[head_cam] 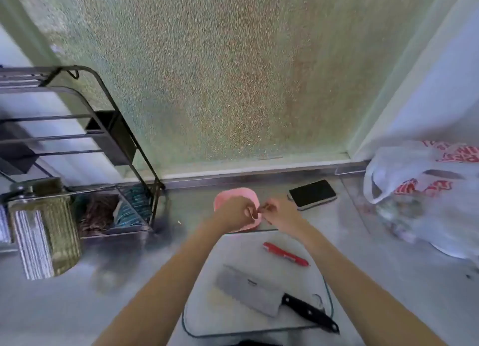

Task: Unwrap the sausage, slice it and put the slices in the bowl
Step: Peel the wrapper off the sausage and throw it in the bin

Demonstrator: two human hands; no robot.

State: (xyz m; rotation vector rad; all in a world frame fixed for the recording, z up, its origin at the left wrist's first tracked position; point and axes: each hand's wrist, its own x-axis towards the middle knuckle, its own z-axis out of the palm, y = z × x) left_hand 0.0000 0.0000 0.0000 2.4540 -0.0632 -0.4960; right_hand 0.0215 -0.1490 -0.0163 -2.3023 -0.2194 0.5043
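Both my hands meet just above a pink bowl (233,192) at the far end of the cutting board (241,249). My left hand (236,214) pinches a small pale sausage piece (252,213), and the fingers of my right hand (279,212) are closed on its other end. The piece is blurred and mostly hidden by fingers, so I cannot tell whether any wrapper is on it. A sausage in a red wrapper (285,254) lies on the board to the right. A cleaver (248,290) with a black handle rests on the near part of the board.
A black phone (312,194) lies right of the bowl. A white plastic bag with red print (420,190) fills the right side of the steel counter. A metal dish rack (111,198) with cloths stands on the left. A frosted window runs behind.
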